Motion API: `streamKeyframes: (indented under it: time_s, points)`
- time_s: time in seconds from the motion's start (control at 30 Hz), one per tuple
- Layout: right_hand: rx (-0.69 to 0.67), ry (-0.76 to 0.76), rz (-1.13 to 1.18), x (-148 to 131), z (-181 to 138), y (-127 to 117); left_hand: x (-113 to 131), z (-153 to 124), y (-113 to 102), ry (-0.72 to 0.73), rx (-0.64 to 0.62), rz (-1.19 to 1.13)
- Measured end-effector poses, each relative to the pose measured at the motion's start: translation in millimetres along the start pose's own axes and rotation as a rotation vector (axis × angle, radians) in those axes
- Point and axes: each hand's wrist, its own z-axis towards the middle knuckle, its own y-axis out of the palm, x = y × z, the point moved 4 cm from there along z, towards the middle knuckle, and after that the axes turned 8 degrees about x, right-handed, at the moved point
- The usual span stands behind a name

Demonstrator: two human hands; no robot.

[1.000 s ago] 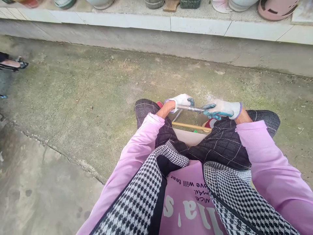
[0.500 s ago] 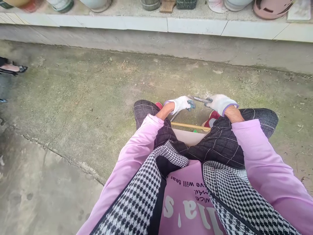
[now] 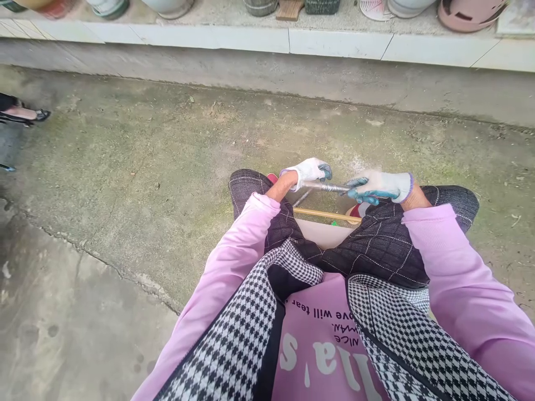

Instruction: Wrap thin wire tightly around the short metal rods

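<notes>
My right hand [image 3: 378,186], in a white knit glove with a blue-grey coated palm, is closed around one end of a silvery metal rod [image 3: 330,187] with a ridged section. The rod points left and passes just under my left hand [image 3: 311,169], gloved the same way. My left fingers are curled; what they hold, if anything, is hidden. Below that hand, a thin grey bar [image 3: 301,198] slants down between my knees. Nearer my body lie a yellow stick [image 3: 326,214], a pale flat surface [image 3: 324,233] and a tiny green piece [image 3: 334,223].
Mossy concrete ground [image 3: 167,161] surrounds my knees. Ahead runs a low ledge faced with white tiles [image 3: 251,40], bearing several pots, among them a pink one [image 3: 468,15]. Another person's shoe [image 3: 42,115] shows at the far left. A crack [image 3: 125,274] crosses the ground.
My right hand has turned, showing more of its blue-grey palm, and sits slightly lower. The metal rod has swung lower and now extends below my left hand, which has barely moved.
</notes>
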Motion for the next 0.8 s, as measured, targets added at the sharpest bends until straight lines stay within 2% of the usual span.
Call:
streamKeyframes:
  time_s: [0.1,0.23,0.37,0.47,0.57,0.67,0.73,0.8]
  points:
    - [-0.022,0.026,-0.301,4.8,6.6,9.3,-3.2,-2.1,-1.8,-0.061,-0.014,0.058]
    - [0.123,0.086,-0.727,6.7,22.2,8.2,-5.9,-3.9,2.2,-0.068,-0.025,0.086]
    - [0.295,0.145,-0.846,4.9,34.5,-8.1,-11.6,-4.1,12.6,-0.092,-0.065,0.000]
    - [0.403,0.137,-0.848,0.2,35.1,-20.8,-11.4,-5.3,18.3,-0.103,-0.106,-0.085]
    - [0.522,0.119,-0.660,-5.5,27.9,-25.8,-6.0,-8.0,17.1,-0.104,-0.111,-0.146]
    - [0.594,0.060,-0.177,-9.9,16.1,-23.2,-1.1,-10.8,13.0,-0.101,-0.098,-0.187]
    - [0.565,-0.031,0.087,-13.6,8.1,-20.2,-1.4,-10.6,11.7,-0.102,-0.098,-0.169]
    - [0.469,-0.108,0.210,-16.1,1.4,-17.6,-4.2,-7.5,11.5,-0.105,-0.099,-0.114]
